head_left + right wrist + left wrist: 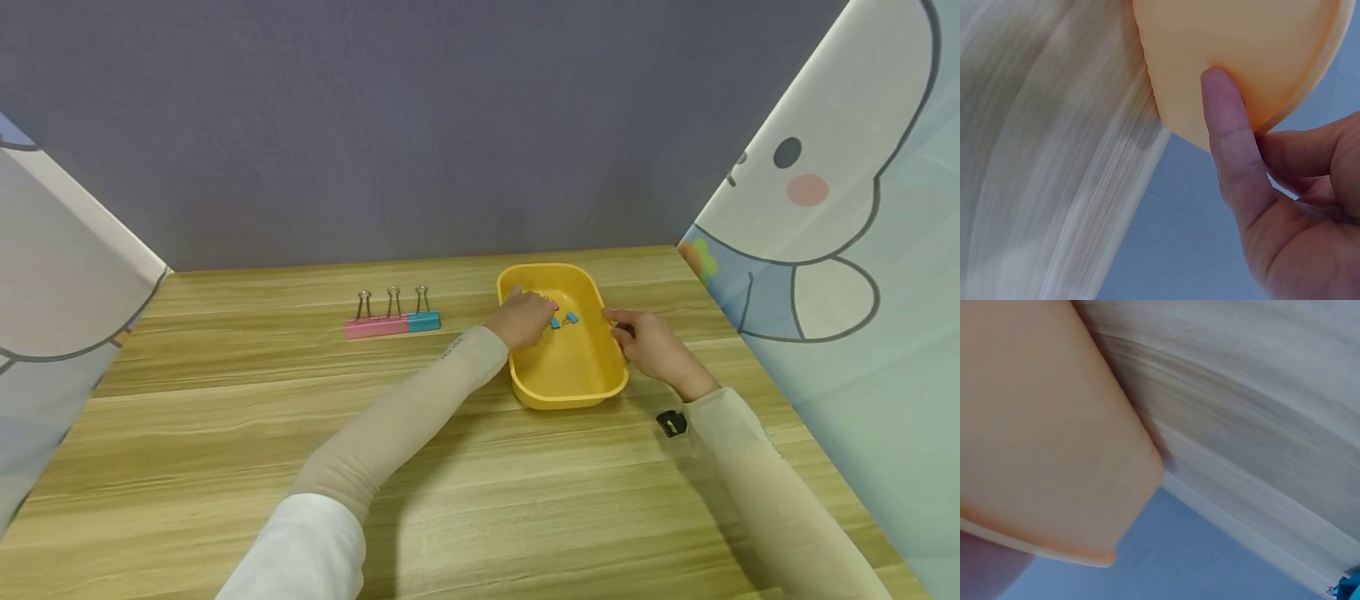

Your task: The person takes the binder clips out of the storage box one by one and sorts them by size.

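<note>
A yellow plastic bin [566, 392] stands on the table. My left hand [522, 319] reaches over its left rim, knuckles up; its fingertips are hidden, and what they touch cannot be made out. Close beside that hand, inside the bin, lie small blue binder clips [572, 317] and a bit of pink [553, 305]. My right hand [651, 346] pinches the bin's right rim. In the right wrist view the thumb [1225, 119] presses the outer wall of the bin [1179, 69], with the other fingers behind the rim.
Left of the bin, large pink binder clips [377, 326] and a large blue binder clip [424, 322] stand in a row, handles up. A small black object [671, 422] is by the right sleeve. A grey panel [420, 133] rises behind the wooden table [225, 433].
</note>
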{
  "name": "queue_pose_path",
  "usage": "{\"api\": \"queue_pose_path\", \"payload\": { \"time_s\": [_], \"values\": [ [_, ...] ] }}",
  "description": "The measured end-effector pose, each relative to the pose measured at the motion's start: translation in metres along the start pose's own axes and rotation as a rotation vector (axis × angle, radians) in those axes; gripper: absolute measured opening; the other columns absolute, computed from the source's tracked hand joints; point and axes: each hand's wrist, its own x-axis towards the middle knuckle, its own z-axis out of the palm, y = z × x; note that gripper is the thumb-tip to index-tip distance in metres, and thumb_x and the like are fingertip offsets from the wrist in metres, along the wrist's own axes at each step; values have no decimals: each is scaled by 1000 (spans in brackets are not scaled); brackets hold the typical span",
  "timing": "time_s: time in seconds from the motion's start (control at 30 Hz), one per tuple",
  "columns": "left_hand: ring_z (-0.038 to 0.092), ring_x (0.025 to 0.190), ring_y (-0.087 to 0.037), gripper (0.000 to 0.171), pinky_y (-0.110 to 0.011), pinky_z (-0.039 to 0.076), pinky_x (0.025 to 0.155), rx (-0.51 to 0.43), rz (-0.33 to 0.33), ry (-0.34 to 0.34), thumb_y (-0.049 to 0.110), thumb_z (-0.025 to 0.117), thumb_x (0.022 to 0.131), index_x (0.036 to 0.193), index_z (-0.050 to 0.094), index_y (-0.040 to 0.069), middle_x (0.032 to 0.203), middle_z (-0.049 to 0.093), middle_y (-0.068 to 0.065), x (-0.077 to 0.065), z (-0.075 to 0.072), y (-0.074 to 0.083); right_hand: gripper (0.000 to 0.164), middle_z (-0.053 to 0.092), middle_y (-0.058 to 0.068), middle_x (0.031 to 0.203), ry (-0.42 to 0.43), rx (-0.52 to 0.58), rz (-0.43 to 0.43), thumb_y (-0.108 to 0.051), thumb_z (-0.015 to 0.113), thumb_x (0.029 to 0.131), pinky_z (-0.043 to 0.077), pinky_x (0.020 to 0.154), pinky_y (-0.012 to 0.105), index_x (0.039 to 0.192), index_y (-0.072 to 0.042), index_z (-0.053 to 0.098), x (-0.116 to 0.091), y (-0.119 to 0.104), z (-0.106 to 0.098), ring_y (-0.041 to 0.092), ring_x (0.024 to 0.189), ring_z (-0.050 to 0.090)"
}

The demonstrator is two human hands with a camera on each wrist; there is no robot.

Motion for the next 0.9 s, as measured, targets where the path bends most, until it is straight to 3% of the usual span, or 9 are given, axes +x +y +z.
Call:
{"api": "queue_pose_path", "payload": {
  "time_s": [0.07,0.13,0.3,0.6,0.8,0.9],
  "values": [
    [48,70,-10,5,-31,27,75,-32,11,18,12,64,90,92,66,15,78,63,5,0,0,-1,39,61,11,75,-11,1,8,2,46,97,41,45,26,135,9,44,0,0,0,17,52,49],
    [44,65,-11,13,-30,23,73,-70,24,39,10,62,91,79,61,14,66,55,5,1,0,-3,39,59,10,71,-21,3,13,1,45,97,40,45,26,136,9,43,0,0,-1,18,51,48],
    [41,62,-12,27,-29,21,72,-131,53,112,8,64,87,65,52,15,59,50,6,2,-4,-5,40,54,7,63,-38,12,18,1,44,98,38,43,27,138,8,41,1,1,-2,19,50,46],
    [47,78,-13,9,-33,26,81,-179,136,195,15,69,86,77,69,15,77,63,10,-3,-25,-13,39,60,11,75,-13,-14,-1,3,46,96,40,46,26,134,10,44,4,5,-4,18,53,47],
    [48,79,-11,7,-46,22,102,-236,150,253,16,71,86,79,70,14,78,62,11,-15,-38,-28,39,57,7,68,-23,-27,-3,1,46,97,38,46,26,135,9,44,5,7,-4,17,52,45],
    [47,80,-11,6,-49,21,102,-253,149,278,13,71,85,80,69,15,78,61,10,-21,-42,-37,39,55,7,66,-28,-25,-3,0,45,97,38,45,26,136,9,43,5,8,-4,17,52,44]
  ]
}}
